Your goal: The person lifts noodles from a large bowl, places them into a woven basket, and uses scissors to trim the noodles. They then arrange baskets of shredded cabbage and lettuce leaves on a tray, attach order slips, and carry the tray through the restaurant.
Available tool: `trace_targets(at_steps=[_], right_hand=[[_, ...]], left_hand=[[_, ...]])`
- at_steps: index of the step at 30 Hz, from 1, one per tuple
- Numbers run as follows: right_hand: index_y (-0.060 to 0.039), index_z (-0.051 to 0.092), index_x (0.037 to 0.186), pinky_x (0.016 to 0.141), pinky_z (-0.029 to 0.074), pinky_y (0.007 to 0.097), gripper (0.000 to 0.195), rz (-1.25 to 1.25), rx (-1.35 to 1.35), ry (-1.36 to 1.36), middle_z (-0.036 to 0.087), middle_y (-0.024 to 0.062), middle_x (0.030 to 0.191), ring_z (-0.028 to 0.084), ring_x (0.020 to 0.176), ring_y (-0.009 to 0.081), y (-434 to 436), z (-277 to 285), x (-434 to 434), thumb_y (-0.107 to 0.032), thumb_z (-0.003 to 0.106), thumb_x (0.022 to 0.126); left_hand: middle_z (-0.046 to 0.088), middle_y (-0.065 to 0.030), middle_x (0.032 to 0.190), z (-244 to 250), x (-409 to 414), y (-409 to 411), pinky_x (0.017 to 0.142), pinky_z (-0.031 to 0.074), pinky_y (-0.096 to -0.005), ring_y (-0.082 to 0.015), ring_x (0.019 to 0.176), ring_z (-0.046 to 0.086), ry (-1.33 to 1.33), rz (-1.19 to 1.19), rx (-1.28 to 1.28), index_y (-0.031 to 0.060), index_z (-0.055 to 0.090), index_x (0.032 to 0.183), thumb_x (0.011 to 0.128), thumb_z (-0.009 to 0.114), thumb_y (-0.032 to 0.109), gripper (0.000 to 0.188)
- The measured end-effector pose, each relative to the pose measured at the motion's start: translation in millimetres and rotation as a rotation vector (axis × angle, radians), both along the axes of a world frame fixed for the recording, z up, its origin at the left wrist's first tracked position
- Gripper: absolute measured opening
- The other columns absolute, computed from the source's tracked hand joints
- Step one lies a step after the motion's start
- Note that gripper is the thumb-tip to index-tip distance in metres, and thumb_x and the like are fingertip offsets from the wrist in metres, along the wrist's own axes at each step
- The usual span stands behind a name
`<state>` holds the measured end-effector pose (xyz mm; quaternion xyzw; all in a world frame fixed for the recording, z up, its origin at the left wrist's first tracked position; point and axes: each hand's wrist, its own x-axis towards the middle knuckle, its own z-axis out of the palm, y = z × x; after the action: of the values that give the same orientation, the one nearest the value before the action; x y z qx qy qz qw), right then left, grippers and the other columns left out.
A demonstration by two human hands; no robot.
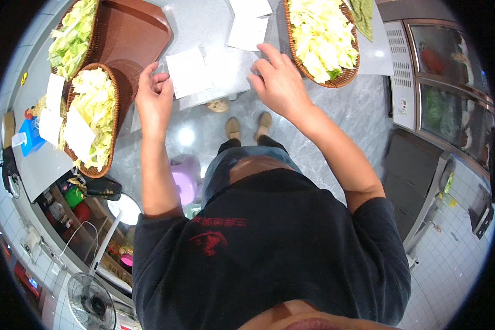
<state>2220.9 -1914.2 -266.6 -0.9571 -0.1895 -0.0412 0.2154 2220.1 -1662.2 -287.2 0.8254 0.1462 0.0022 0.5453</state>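
Observation:
My left hand [154, 93] has its fingers loosely bent beside the left edge of a white paper sheet [187, 73] on the grey table [194, 24]; I cannot tell if it touches the sheet. Over the table's near edge, my right hand [281, 82] spreads its fingers, holding nothing. Its index fingertip is at the lower corner of another white sheet [248, 32]. Just right of that hand stands a wicker basket [345, 78] heaped with torn pale-green leaves [319, 37], which look like lettuce or cabbage.
A brown plastic tray [128, 31] lies at the left. Around it are two more leaf-filled baskets, one near [114, 119] and one far [94, 39]. White paper [79, 134] rests on the near one. A blue tissue box [32, 136], purple stool [184, 181] and glass-door refrigerator [449, 74] flank me.

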Motion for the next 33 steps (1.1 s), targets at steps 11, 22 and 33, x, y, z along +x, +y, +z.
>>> trace_targets(at_steps=[11, 22, 33], right_hand=[[-0.0055, 0.059, 0.095, 0.082, 0.046, 0.0415, 0.02, -0.294, 0.07, 0.425, 0.057, 0.0145, 0.106, 0.055, 0.097, 0.0331, -215, -3, -193, -0.012, 0.062, 0.077], [-0.0099, 0.061, 0.103, 0.082, 0.046, 0.0444, 0.028, -1.022, 0.239, 0.63, 0.061, 0.0137, 0.104, 0.057, 0.096, 0.0333, -549, -11, -643, -0.024, 0.059, 0.079], [-0.0087, 0.061, 0.102, 0.08, 0.046, 0.0408, 0.031, -1.746, 0.587, 0.54, 0.063, 0.0123, 0.101, 0.059, 0.096, 0.0308, -734, -52, -1073, -0.029, 0.055, 0.08]], left_hand=[[0.058, -0.0085, 0.104, 56, -39, -118, 0.072, 0.046, -0.0242, -0.0112, 0.083, 0.053, -0.315, -0.104, -0.018, 0.0022, 0.047, 0.124, 0.082, 0.051, -0.002, 0.042], [0.059, -0.0047, 0.089, 102, -256, -670, 0.071, 0.045, -0.0256, -0.0125, 0.079, 0.054, -0.238, -1.243, -0.096, 0.0021, 0.053, 0.117, 0.083, 0.055, 0.004, 0.034], [0.064, -0.014, 0.083, -205, -428, -964, 0.064, 0.049, -0.0384, -0.0274, 0.074, 0.061, -0.057, -2.46, 1.106, 0.0062, 0.06, 0.099, 0.08, 0.054, 0.025, 0.028]])
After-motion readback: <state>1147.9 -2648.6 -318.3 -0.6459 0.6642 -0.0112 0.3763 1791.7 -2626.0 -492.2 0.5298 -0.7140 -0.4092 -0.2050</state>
